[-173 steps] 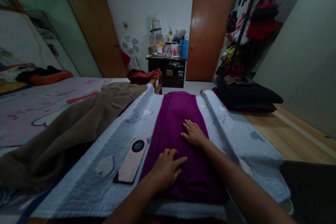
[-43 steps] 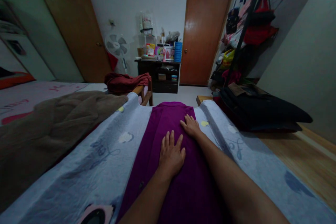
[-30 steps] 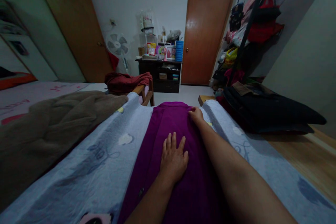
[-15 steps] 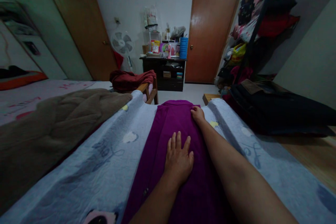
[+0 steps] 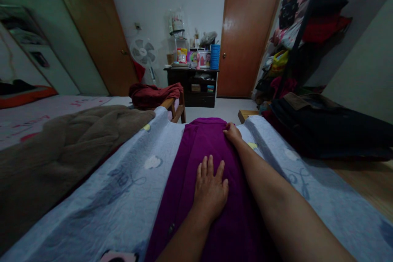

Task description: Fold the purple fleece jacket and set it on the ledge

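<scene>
A pink, dark-edged phone (image 5: 118,257) is peeking in beside a folded purple fabric garment (image 5: 186,180) that is lying on pale-blue patterned cloth (image 5: 129,196). The left hand (image 5: 211,192) is pressing flat, fingers spread; the right hand (image 5: 233,133) is pinching the garment's far right edge.

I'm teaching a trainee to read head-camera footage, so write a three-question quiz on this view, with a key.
1. Fill the gap: The right hand is at the side of the purple garment, towards its ____ end, seen from the wearer.
2. True or false: The brown blanket lies to the left of the garment.
3. How does the left hand rest?
A) clenched in a fist
B) fingers spread on the garment
C) gripping the blanket

Key: 1 far; 2 true; 3 B.
</scene>
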Demonstrator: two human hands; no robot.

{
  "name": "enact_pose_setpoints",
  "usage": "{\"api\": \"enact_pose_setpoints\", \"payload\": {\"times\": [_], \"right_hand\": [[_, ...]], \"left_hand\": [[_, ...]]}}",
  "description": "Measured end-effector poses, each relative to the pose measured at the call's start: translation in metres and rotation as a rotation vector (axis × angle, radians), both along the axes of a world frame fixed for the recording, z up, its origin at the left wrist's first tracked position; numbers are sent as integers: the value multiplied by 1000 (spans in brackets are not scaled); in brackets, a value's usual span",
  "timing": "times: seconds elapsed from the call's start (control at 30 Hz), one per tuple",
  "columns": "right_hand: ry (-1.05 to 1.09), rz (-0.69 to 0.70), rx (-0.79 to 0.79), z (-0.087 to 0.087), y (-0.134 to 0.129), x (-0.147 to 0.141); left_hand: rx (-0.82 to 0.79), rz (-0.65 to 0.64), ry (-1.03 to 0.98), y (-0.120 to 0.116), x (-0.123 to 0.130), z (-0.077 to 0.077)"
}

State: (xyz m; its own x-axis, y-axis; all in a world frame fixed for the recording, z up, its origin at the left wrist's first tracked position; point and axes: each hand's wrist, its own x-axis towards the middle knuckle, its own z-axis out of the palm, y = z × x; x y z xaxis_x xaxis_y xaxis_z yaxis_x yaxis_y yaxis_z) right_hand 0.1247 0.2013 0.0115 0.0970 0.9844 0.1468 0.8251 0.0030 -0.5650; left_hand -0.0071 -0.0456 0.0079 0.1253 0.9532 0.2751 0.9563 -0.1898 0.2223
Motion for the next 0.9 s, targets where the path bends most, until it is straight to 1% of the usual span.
{"api": "enact_pose_setpoints", "payload": {"times": [0.1, 0.2, 0.27, 0.33, 0.37, 0.43, 0.5, 0.57, 0.63, 0.73, 0.9], "right_hand": [[-16, -37, -11, 2, 0, 0], [-31, -36, -1, 9, -4, 1], [-43, -26, 22, 16, -13, 3], [-79, 3, 72, 21, -29, 3], [-108, 33, 102, 23, -39, 2], [-204, 150, 165, 22, -59, -1], [-270, 307, 177, 18, -77, -5], [-307, 428, 137, 11, -86, -9], [-333, 483, 71, 6, -86, -10], [-344, 493, 1, 3, -75, -10], [-354, 467, 5, 5, -55, -11]], "left_hand": [[9, 1, -5, 0, 0, 0], [10, 1, -8, 0, 0, 1], [6, 6, -3, 0, 1, 1], [9, 10, 3, 1, 1, 0], [12, 11, 7, 1, 1, 0], [15, 11, 13, 1, 1, 0], [14, 9, 16, 2, 1, 0], [19, 9, 16, 2, 1, -1], [27, 10, 16, 1, 1, -1], [22, 12, 18, 1, 1, -2], [18, 16, 14, 1, 1, -3]]}}
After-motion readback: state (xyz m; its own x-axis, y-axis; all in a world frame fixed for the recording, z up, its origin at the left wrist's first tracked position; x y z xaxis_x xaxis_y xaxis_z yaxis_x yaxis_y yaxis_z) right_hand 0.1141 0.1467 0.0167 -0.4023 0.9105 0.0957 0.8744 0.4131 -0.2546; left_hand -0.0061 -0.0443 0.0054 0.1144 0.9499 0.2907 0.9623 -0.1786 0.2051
